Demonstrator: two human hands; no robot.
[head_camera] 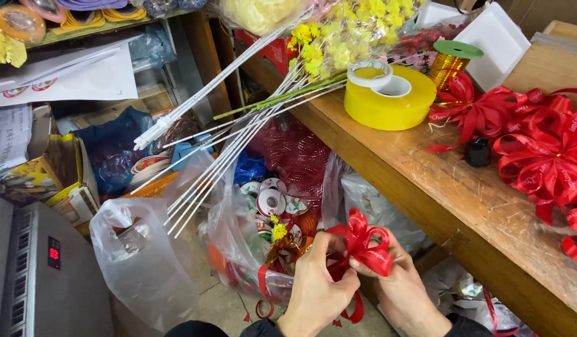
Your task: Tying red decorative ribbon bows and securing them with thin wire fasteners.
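A red bow (pixel 362 242) is being held low, beside the wooden bench (pixel 425 187), above a clear bag of scraps (pixel 251 249). The left hand (pixel 318 288) is pinching its centre, fingers closed. The right hand (pixel 397 288) is gripping its loops. More bows (pixel 544 156) are lying on the bench, near a yellow tape roll (pixel 391 100).

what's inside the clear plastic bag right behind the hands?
In the clear plastic bag: white ribbon spools, red mesh, a blue scrap. Its lower contents are hidden behind the left hand and red bow.
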